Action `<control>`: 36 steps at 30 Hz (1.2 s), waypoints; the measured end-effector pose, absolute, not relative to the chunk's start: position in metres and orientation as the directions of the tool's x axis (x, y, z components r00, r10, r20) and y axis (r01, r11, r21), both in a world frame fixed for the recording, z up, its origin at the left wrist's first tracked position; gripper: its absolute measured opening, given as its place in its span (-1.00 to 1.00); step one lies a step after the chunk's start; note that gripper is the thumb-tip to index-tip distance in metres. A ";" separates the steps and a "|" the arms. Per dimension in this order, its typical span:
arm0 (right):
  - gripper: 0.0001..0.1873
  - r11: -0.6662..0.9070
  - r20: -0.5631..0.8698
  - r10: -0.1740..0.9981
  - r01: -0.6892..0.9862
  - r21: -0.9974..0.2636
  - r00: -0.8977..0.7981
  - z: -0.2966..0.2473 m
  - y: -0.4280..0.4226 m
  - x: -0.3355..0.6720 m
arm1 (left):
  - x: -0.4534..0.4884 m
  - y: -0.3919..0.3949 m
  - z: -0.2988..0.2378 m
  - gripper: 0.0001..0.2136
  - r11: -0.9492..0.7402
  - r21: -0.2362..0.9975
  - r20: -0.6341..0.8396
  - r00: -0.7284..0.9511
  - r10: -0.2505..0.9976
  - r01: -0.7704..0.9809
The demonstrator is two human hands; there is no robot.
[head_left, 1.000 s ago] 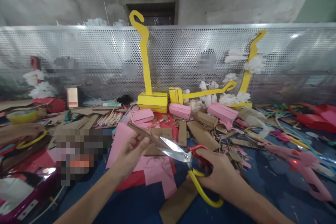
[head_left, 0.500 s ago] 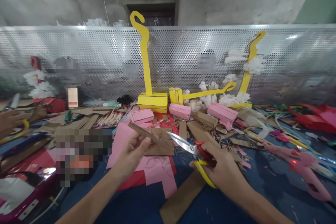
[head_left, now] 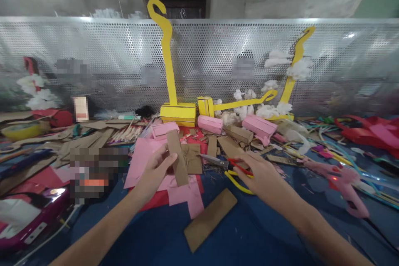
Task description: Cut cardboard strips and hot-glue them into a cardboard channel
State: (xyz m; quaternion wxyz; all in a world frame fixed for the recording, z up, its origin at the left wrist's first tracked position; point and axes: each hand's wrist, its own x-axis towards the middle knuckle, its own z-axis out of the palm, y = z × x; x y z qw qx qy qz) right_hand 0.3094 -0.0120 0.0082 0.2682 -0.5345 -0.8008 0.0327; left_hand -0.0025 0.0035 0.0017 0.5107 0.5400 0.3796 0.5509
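My left hand [head_left: 161,163] pinches a narrow cardboard strip [head_left: 177,158] between thumb and fingers, its flat face turned toward me. In my right hand [head_left: 254,170] is a pair of scissors [head_left: 229,167] with red and yellow handles. The blades point left toward the strip, apart from it. Below the strip lie pink paper sheets [head_left: 183,197] and another piece of cardboard [head_left: 195,160]. A longer cardboard strip [head_left: 210,220] rests on the blue tabletop [head_left: 149,237] nearer to me.
Yellow box-and-hook shapes [head_left: 177,112] stand behind, against a perforated metal panel [head_left: 205,58]. Pink paper boxes [head_left: 210,124] sit before them. A pink glue gun [head_left: 347,183] with a red light lies at right. At left is a purple device [head_left: 37,220].
My left hand has turned the cardboard strip from nearly edge-on to upright, face toward me. The scissors have closed up slightly in my right hand. The view has tilted down.
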 end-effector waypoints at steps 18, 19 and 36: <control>-0.68 0.607 0.284 0.793 0.666 -0.432 -0.539 -0.002 -0.027 0.271 | -0.001 0.002 -0.003 -0.71 -0.484 0.673 0.387 0.291 0.875 0.560; -0.69 0.584 0.307 0.811 0.671 -0.457 -0.498 0.000 -0.026 0.274 | 0.000 0.001 -0.002 -0.71 -0.509 0.646 0.391 0.326 0.861 0.569; -0.86 0.487 0.358 0.873 0.576 -0.656 -0.331 -0.008 -0.006 0.284 | 0.009 -0.002 0.013 -0.79 -0.474 0.569 0.172 0.466 0.868 0.672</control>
